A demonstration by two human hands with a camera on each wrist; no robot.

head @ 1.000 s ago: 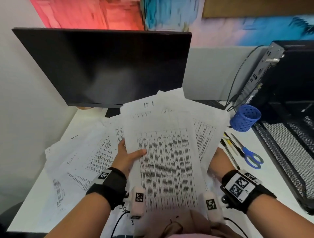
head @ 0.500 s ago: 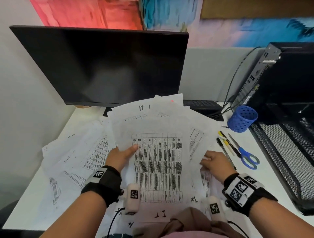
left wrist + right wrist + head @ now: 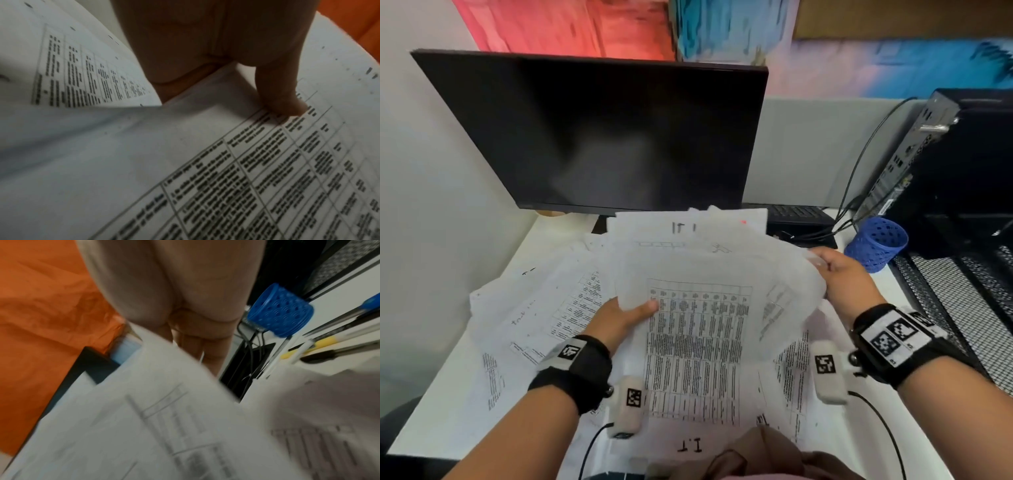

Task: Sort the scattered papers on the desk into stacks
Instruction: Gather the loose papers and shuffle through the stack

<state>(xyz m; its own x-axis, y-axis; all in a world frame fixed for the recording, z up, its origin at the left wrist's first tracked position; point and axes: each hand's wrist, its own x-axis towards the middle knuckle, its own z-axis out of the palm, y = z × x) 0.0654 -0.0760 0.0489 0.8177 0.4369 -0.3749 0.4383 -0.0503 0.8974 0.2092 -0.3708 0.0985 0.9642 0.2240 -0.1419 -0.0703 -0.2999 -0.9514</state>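
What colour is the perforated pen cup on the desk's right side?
Blue. The pen cup lies tipped over beside the computer; it shows best in the head view.

Looks like an office cubicle. A white counter [image 3: 544, 246] sits against a grey partition, with a dark computer monitor [image 3: 602, 133] at 12 o'clock, a black desktop PC [image 3: 941, 164] with cables at 2 o'clock, and a blue mesh pen cup [image 3: 876, 245] beside it. Printed table sheets [image 3: 698, 342] are spread all over, plus pens [image 3: 320, 344] and a black wire-mesh tray [image 3: 962, 301] at 3 o'clock.
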